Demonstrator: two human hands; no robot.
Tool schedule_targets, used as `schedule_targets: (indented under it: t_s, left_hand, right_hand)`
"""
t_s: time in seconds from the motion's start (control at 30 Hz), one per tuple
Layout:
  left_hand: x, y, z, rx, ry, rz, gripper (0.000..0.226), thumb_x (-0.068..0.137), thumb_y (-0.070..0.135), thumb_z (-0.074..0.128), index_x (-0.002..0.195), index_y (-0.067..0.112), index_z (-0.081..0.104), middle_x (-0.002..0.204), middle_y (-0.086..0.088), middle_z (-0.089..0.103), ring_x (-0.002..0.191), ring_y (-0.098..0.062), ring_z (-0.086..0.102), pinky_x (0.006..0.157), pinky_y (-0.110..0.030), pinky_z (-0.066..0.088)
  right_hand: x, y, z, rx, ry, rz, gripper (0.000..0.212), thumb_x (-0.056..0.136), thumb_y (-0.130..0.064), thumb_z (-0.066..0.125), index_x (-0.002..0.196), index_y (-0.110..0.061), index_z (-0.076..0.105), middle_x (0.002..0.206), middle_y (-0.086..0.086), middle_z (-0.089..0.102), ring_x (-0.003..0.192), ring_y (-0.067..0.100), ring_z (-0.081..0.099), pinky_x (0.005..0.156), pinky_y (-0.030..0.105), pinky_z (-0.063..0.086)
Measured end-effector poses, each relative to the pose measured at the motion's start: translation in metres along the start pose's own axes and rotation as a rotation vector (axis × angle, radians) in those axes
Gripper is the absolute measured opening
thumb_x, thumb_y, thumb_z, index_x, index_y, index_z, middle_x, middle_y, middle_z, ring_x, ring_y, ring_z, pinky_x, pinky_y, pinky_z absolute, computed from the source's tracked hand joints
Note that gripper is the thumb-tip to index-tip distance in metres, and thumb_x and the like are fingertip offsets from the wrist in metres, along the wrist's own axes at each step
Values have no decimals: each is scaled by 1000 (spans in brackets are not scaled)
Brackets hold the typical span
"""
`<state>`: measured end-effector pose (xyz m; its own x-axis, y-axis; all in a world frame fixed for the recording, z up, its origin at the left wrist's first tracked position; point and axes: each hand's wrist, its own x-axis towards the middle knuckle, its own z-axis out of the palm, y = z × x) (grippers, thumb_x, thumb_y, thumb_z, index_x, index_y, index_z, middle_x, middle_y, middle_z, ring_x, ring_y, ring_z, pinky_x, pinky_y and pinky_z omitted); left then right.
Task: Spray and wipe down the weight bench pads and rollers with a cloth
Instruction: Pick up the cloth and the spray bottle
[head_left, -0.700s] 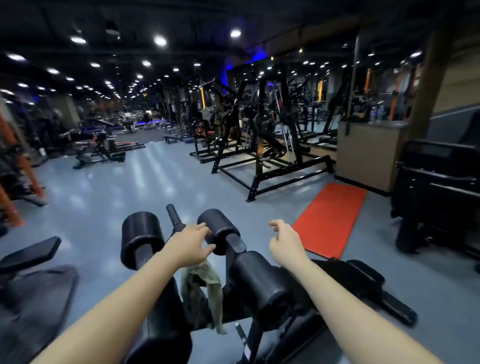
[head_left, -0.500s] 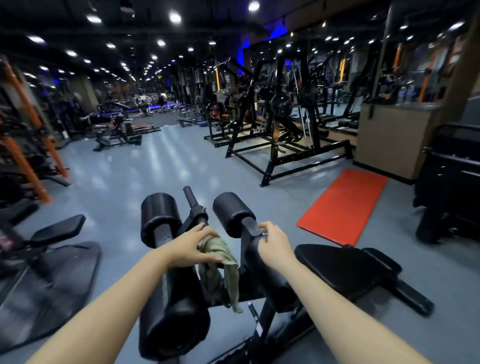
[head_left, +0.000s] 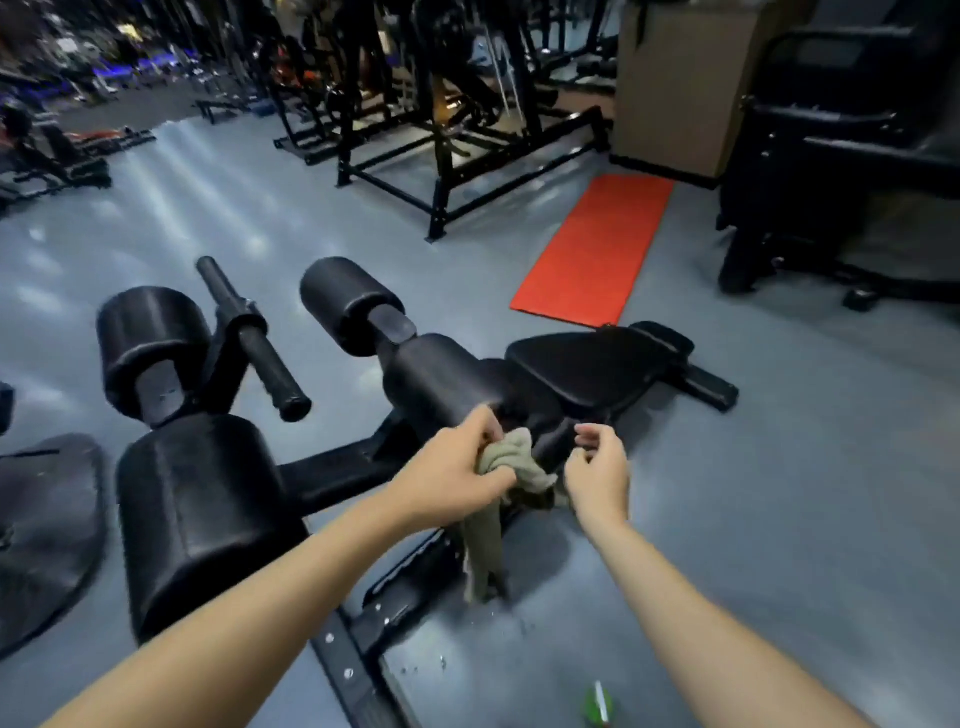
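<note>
A black weight bench lies low on the grey floor, with several foam rollers: a big near-left roller (head_left: 202, 514), a far-left roller (head_left: 148, 338), a far-right roller (head_left: 348, 301) and a long middle roller (head_left: 441, 379). Its flat seat pad (head_left: 592, 364) sits to the right. My left hand (head_left: 452, 475) grips a bunched olive-green cloth (head_left: 511, 462) whose tail hangs down toward the frame. My right hand (head_left: 597, 470) hovers just right of the cloth, fingers loosely curled, holding nothing I can see. A green object (head_left: 597, 706), perhaps the spray bottle, lies on the floor at the bottom.
A bare black bar (head_left: 249, 338) juts out between the left rollers. A red mat (head_left: 597, 249) lies beyond the bench. Black machine frames (head_left: 441, 156) stand behind, a dark rack (head_left: 841, 156) at right, another black pad (head_left: 47, 525) at the left edge.
My view has tipped down and moved closer. My left hand has carried the cloth right, from between the rollers to the long middle roller's near end. My right hand came off that roller.
</note>
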<state>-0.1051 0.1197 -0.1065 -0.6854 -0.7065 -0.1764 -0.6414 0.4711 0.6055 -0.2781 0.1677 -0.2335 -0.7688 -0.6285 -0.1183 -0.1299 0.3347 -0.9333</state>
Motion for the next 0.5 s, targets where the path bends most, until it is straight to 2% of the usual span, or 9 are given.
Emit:
schedule_targets:
  t_s: [0.07,0.13,0.2,0.3,0.37,0.4,0.5]
  left_hand:
    - [17,-5,43,44,-162,24,22,88,29,63,93,27,42,70,3,60,62,-13,53,66,-45,48]
    - [37,-14,87,60,-242,-9,20,91,31,60,100,27,42,78,2,62,71,-16,60,72,-48,53]
    - [59,-28,126,27,-297,-66,23,93,31,56,109,29,41,87,-2,64,78,-22,64,76,-50,55]
    - [95,-60,200,34,-376,-102,32,89,29,49,115,48,42,104,-9,71,82,-29,68,80,-51,56]
    - [123,-98,276,63,-470,-97,35,92,23,48,118,47,54,110,-1,72,91,-24,68,85,-45,56]
    - [130,-106,287,67,-477,-110,35,93,20,49,118,42,60,112,2,72,96,-22,68,89,-42,55]
    - [153,-152,363,23,-488,-196,35,91,12,49,109,34,69,102,7,75,97,-11,69,90,-30,55]
  right_hand:
    - [5,57,-22,-60,53,135,28,91,1,49,104,-23,58,109,4,63,97,23,59,83,31,45]
    - [3,117,-41,-120,89,257,27,91,2,52,106,-18,61,109,9,65,97,28,60,78,28,39]
    - [-4,177,-51,-154,114,360,25,91,2,54,110,-10,65,108,14,68,99,33,63,79,32,42]
    - [-19,276,-51,-238,65,507,22,94,-3,54,111,-9,67,106,14,70,101,34,65,83,36,47]
    - [-31,368,-35,-302,-12,625,23,92,-4,55,111,-9,66,108,14,70,101,34,65,86,36,49]
    - [-36,385,-30,-310,-45,655,23,91,-4,57,111,-9,66,110,16,70,102,35,66,87,37,49]
    - [-52,473,0,-349,-98,763,22,90,-9,63,111,-8,66,116,20,68,109,38,64,90,41,49]
